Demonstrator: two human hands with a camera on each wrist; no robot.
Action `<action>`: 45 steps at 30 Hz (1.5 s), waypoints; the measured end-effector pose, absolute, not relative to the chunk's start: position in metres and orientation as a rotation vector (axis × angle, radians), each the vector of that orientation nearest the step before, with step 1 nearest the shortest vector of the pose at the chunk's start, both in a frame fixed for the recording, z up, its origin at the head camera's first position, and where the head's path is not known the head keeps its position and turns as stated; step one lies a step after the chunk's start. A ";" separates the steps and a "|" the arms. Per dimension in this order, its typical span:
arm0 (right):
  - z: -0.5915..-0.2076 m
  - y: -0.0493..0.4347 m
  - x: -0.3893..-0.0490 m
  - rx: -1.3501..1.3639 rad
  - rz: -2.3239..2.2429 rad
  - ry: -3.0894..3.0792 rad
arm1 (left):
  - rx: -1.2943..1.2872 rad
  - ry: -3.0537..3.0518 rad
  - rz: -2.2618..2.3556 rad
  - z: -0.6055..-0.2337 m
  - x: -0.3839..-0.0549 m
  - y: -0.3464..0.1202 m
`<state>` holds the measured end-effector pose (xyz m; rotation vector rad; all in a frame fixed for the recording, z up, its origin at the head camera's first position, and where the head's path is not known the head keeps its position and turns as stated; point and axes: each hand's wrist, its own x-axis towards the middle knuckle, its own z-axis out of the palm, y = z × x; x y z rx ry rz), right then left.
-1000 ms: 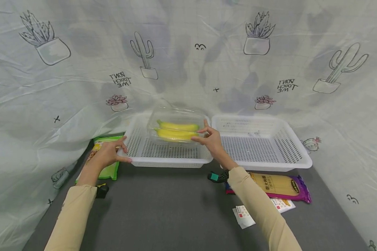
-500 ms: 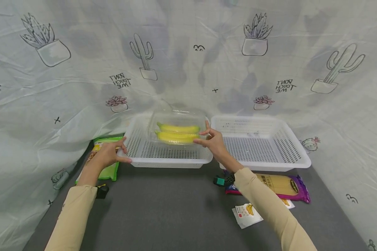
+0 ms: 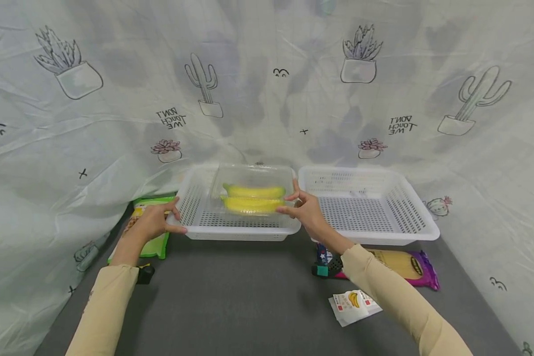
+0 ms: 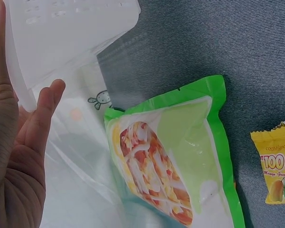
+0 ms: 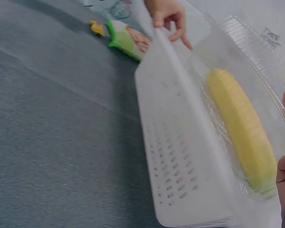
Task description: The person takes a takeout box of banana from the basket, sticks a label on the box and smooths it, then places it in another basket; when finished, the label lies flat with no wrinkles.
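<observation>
My right hand [image 3: 310, 213] pinches the right edge of a clear plastic box [image 3: 255, 174] with two yellow bananas [image 3: 253, 205] inside. The box sits within the left white basket [image 3: 236, 236], tilted so its contents face me. In the right wrist view, one banana [image 5: 242, 128] shows through the plastic beside the basket's wall [image 5: 175, 156]. My left hand [image 3: 153, 222] grips the same basket's left rim, thumb at the front corner and fingers over the side. The left wrist view catches this hand [image 4: 26, 137] around the rim's edge.
A second white basket [image 3: 374, 241] stands close on the right. A green snack bag [image 3: 158, 245] and a yellow mango gummy packet [image 4: 278, 166] lie at the left. Front right are a purple pasta bag [image 3: 398, 264] and paper cards [image 3: 350, 307]. A patterned curtain [image 3: 267, 109] hangs behind.
My right hand has lowered the banana box further into the left basket, its forearm shifting right and uncovering more of the cards. The left hand keeps its grip on the rim.
</observation>
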<state>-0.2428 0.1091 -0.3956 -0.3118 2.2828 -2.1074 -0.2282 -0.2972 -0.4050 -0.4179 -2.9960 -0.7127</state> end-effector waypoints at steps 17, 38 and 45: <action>-0.392 0.110 -0.226 -0.309 -2.153 2.279 | -0.393 -3.002 -0.726 -0.410 -0.229 -0.298; -0.379 0.116 -0.176 -0.363 -2.136 2.349 | -0.437 -2.969 -0.703 -0.407 -0.230 -0.296; -0.377 0.121 -0.155 -0.380 -2.149 2.351 | -0.414 -3.018 -0.696 -0.403 -0.230 -0.297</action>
